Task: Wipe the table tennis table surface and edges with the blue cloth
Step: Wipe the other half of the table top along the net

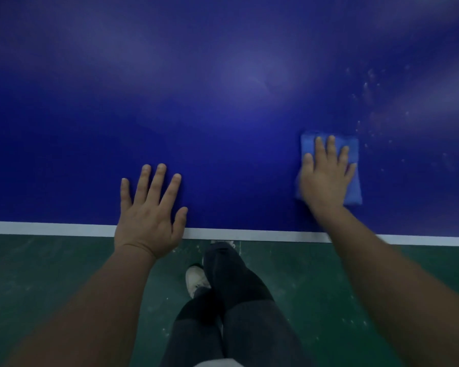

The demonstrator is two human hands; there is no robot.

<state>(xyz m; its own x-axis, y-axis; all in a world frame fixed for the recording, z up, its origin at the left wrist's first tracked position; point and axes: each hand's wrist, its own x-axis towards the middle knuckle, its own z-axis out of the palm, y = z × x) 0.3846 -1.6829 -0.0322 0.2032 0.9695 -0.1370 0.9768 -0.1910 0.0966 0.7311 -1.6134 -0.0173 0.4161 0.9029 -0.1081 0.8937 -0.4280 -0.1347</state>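
Looking down, we see the blue cloth (351,178) folded into a rectangle and lying flat on the table (223,115), toward the right side and a little in from the near edge. The right hand (326,176) lies on top of it, palm down, fingers straight and slightly spread, pressing the cloth against the surface; no finger curls round it. The hand and the cloth's left edge look a bit blurred. Part of the cloth shows past the fingertips and along the hand's right side.

The left hand (150,215) is flat on the bare table, well apart from the cloth, fingers straight and spread, thumb out to the right. Its heel sits over the white edge line (263,234) at the near rim. It holds nothing.

Pale specks (368,86) are scattered on the surface above and to the right of the cloth. The rest of the dark blue top shows soft light reflections.

Both bare forearms reach in from the bottom corners. Below the table edge we see the green floor (37,274), scuffed with light marks. Between the arms are the person's legs in dark trousers (236,300), one knee forward near the table edge, and a white shoe (195,282) on the floor just left of it. A second light shoe tip shows at the rim, mostly hidden by the knee.
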